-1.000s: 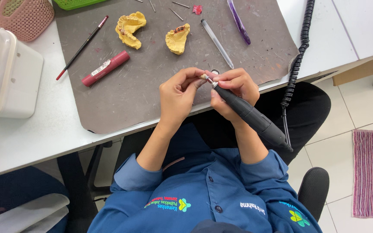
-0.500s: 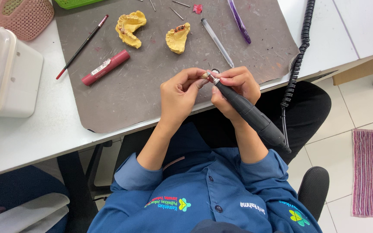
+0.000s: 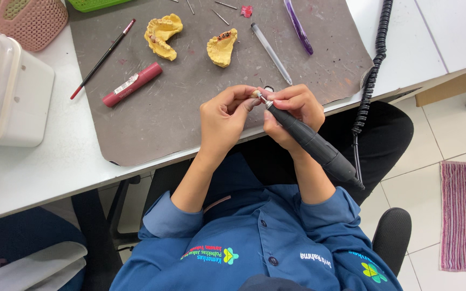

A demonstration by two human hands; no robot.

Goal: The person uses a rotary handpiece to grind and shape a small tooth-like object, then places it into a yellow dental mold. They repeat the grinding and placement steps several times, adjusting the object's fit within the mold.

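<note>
Both hands unmoved, handpiece seemingly grinding.

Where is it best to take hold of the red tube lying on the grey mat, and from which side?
Grip the red tube across its middle, coming from above. It lies flat and slanted on the grey mat, its long sides free, the thin brush lying apart from it.

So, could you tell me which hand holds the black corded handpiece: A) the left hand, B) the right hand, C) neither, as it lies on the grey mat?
B: the right hand grips the black handpiece, tip pointed at a small piece pinched in the left hand's fingers.
</note>
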